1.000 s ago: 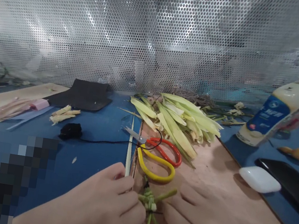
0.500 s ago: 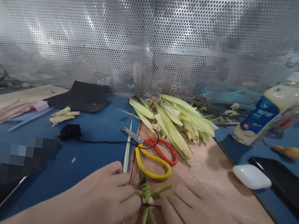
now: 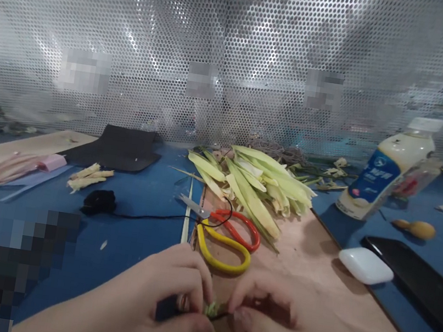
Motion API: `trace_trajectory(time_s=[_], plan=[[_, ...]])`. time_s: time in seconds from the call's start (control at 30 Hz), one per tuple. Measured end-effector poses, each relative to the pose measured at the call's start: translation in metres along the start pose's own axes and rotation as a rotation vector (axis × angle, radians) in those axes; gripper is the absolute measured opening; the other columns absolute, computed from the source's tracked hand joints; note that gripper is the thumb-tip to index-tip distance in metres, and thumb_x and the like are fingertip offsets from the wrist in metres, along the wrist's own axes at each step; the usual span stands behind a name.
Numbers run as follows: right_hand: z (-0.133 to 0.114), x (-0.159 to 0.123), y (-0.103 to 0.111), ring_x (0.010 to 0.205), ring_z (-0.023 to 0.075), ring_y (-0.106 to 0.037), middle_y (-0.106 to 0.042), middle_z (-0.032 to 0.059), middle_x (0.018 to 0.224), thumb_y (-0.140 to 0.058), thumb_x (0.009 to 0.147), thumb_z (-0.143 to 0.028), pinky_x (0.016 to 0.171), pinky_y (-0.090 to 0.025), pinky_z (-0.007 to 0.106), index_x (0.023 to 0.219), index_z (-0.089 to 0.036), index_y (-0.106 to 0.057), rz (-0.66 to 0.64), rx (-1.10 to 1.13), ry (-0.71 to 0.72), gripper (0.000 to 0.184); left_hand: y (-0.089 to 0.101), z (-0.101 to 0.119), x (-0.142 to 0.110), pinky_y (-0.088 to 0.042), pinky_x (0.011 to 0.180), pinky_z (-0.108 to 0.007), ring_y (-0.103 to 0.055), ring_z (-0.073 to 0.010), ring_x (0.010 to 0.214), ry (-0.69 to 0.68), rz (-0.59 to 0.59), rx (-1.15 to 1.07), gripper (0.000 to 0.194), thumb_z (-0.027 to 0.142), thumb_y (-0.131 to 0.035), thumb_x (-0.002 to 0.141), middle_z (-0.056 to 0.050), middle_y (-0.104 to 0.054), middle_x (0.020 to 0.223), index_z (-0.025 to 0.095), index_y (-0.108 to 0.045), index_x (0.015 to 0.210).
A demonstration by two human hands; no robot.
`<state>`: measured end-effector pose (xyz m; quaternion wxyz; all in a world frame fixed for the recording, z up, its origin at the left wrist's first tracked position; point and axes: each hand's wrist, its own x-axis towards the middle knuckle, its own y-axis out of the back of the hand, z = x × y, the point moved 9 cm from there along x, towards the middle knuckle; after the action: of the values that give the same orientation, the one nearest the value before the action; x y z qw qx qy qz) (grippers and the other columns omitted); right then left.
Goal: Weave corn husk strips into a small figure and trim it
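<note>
Low in the middle lies a small bundle of green plant strips (image 3: 211, 310), knotted together, with loose ends toward me. My left hand (image 3: 156, 295) closes on it from the left, thumb and fingers at its sides. My right hand (image 3: 285, 320) pinches a dark thread (image 3: 220, 317) that runs out of the bundle; its fingertips are partly blurred. Just beyond the hands rest scissors (image 3: 226, 268) with one yellow and one red handle. A black thread trails across them from a black ball of thread (image 3: 99, 202) on the left. Pale green corn husks (image 3: 261, 180) are heaped behind the scissors.
A tan board (image 3: 315, 263) lies on the blue table. On the right are a tilted drink bottle (image 3: 387, 168), a white case (image 3: 365, 265), a black phone (image 3: 416, 284) and a small gourd (image 3: 421, 229). Black sheet (image 3: 116, 147) lies far left. A perforated metal screen (image 3: 150, 55) stands behind.
Both hands were flatter beside the bundle. The left fingers have now come round it, and the right hand has lifted into a pinch on the thread. The view has tilted slightly.
</note>
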<state>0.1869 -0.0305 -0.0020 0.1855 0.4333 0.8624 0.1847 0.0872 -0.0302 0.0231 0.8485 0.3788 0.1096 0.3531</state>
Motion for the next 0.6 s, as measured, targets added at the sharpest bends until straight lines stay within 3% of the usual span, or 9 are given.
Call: trace_trajectory(time_s=[0.07, 0.13, 0.23, 0.43, 0.53, 0.6], plan=[[0.008, 0.001, -0.006, 0.072, 0.0080, -0.059, -0.063, -0.0003, 0.079, -0.046, 0.082, -0.015, 0.064, -0.046, 0.018, 0.083, -0.016, -0.052, -0.053, 0.308, -0.109, 0.006, 0.000, -0.005, 0.000, -0.043, 0.077, -0.023, -0.055, -0.0100, 0.085, 0.024, 0.020, -0.067, 0.010, 0.012, -0.056, 0.080, 0.002, -0.062, 0.087, 0.018, -0.052, 0.072], [0.007, 0.001, -0.005, 0.073, 0.0089, -0.059, -0.063, 0.0006, 0.079, -0.048, 0.081, -0.018, 0.065, -0.046, 0.020, 0.081, -0.016, -0.052, -0.043, 0.472, -0.120, 0.005, 0.000, -0.010, 0.002, -0.043, 0.076, -0.024, -0.057, -0.0103, 0.084, 0.066, 0.031, -0.151, 0.010, 0.012, -0.061, 0.076, 0.002, -0.065, 0.086, 0.017, -0.055, 0.071], [0.002, 0.000, -0.003, 0.081, 0.0117, -0.060, -0.064, 0.0019, 0.084, -0.047, 0.079, -0.016, 0.072, -0.048, 0.023, 0.076, -0.017, -0.057, -0.048, 0.449, -0.113, 0.011, 0.000, -0.016, 0.004, -0.044, 0.079, -0.026, -0.059, -0.0115, 0.085, 0.125, 0.025, -0.285, 0.010, 0.011, -0.066, 0.071, 0.002, -0.069, 0.088, 0.017, -0.059, 0.070], [0.001, -0.002, -0.010, 0.082, 0.0116, -0.061, -0.066, 0.0020, 0.086, -0.044, 0.076, -0.009, 0.079, -0.047, 0.027, 0.078, -0.016, -0.057, -0.072, 0.696, -0.048, 0.015, -0.005, -0.023, 0.003, -0.045, 0.073, -0.027, -0.061, -0.0140, 0.078, 0.249, -0.050, -0.415, 0.005, 0.017, -0.068, 0.070, 0.000, -0.071, 0.079, 0.018, -0.066, 0.075], [0.015, 0.001, -0.017, 0.080, 0.0107, -0.062, -0.067, 0.0025, 0.086, -0.054, 0.076, -0.014, 0.074, -0.047, 0.024, 0.080, -0.016, -0.056, -0.091, 0.616, -0.111, 0.005, -0.006, -0.028, 0.003, -0.044, 0.068, -0.025, -0.059, -0.0133, 0.073, 0.301, -0.046, -0.391, 0.006, 0.019, -0.068, 0.069, 0.000, -0.069, 0.076, 0.016, -0.065, 0.073], [0.016, 0.003, -0.018, 0.080, 0.0113, -0.063, -0.067, 0.0039, 0.087, -0.059, 0.076, -0.022, 0.074, -0.047, 0.025, 0.083, -0.015, -0.055, -0.107, 0.560, -0.075, 0.010, -0.008, -0.031, 0.003, -0.044, 0.064, -0.024, -0.057, -0.0123, 0.069, 0.339, -0.036, -0.364, 0.009, 0.022, -0.066, 0.070, 0.000, -0.066, 0.073, 0.015, -0.063, 0.073]])
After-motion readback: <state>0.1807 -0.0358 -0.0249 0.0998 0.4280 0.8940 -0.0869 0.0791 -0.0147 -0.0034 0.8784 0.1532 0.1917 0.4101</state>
